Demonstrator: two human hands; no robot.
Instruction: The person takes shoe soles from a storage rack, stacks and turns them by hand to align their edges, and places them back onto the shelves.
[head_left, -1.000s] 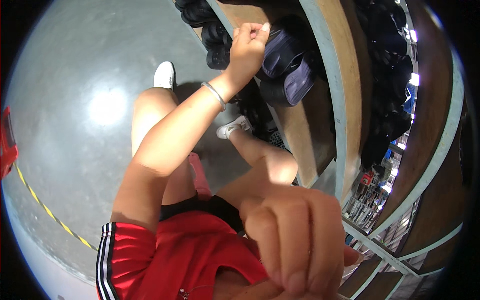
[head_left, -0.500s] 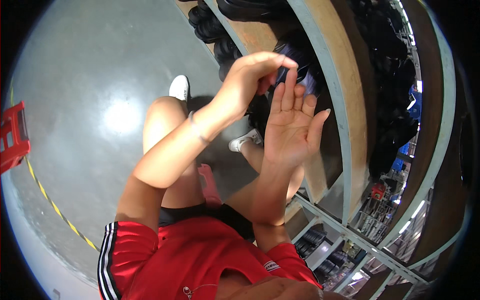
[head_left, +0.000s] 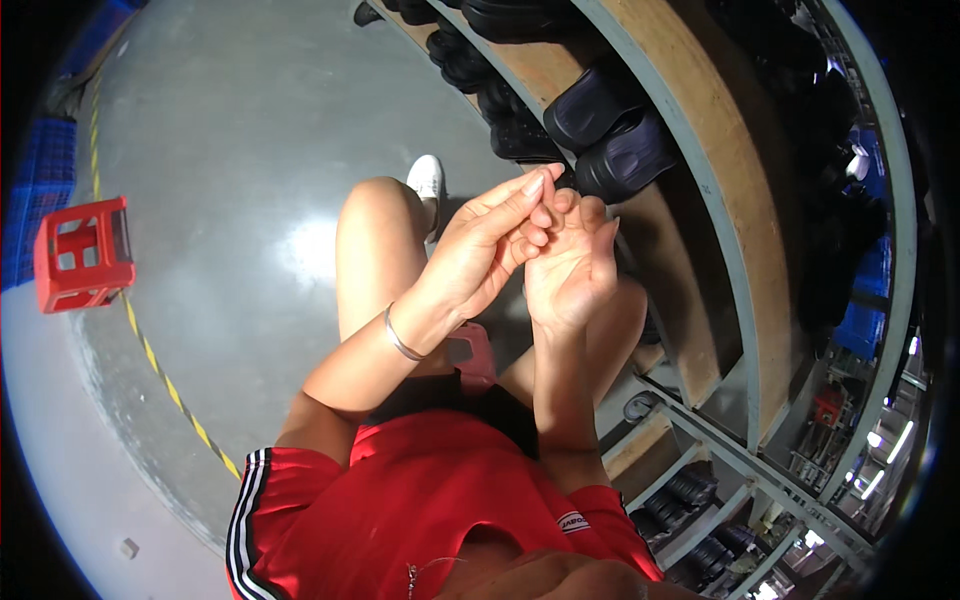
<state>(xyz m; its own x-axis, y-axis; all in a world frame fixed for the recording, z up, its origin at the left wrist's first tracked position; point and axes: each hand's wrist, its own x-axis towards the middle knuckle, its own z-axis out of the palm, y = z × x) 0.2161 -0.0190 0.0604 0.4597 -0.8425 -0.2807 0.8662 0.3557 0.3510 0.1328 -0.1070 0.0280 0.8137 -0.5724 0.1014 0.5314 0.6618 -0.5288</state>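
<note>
My left hand (head_left: 485, 240), with a thin metal bracelet (head_left: 400, 337) at its wrist, is closed in a pinch. Its thumb and forefinger meet at a fingertip of my right hand (head_left: 572, 265). The palm of the right hand faces up, its fingers bent and its thumb standing apart. I see no object in either palm. Just beyond the fingertips, a pair of dark shoes (head_left: 625, 155) sits on the wooden shelf.
Shelving (head_left: 715, 190) with a grey metal frame curves along my right, holding several more dark shoes (head_left: 460, 60). On the floor at left stands a red plastic stool (head_left: 85, 255), beside yellow-and-black tape (head_left: 165, 375). Blue crates (head_left: 45, 190) are behind it.
My left hand has come down onto the right hand's fingertips and closed in a pinch. The right hand's fingers have bent inward. The view has shifted, showing more of the stool and the shelf shoes.
</note>
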